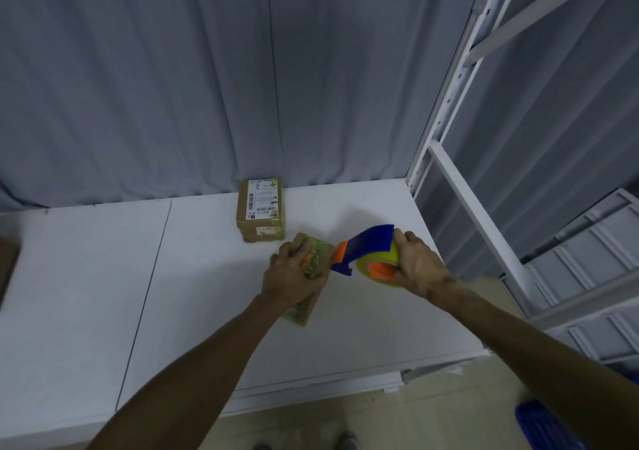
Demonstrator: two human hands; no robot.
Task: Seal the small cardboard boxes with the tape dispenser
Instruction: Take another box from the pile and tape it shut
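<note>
- Two small cardboard boxes sit on a white shelf surface [345, 328]; the near box [320, 254], wrapped in green-and-orange printed tape, lies lengthwise toward the person, right of the surface's centre.
- The left hand [294, 278] presses down on top of the near box, fingers curled over its far end, pinning it against the shelf.
- The tape dispenser [366, 250], blue with orange parts and a yellowish roll of tape, is held just right of the near box, its blue front end touching or almost touching the box's far right corner.
- The right hand [420, 264] is wrapped around the dispenser's rear, fingers closed over the roll and handle.
- The second box [261, 209] stands just beyond the near one, apart from it, near the back edge; a white shipping label with handwritten marks covers its top.
- Grey curtain fabric [207, 86] hangs behind the shelf.
- A white metal rack upright [449, 97] rises at the right rear corner.
- A blue object [543, 425], cut off by the frame, rests on the floor at lower right.
</note>
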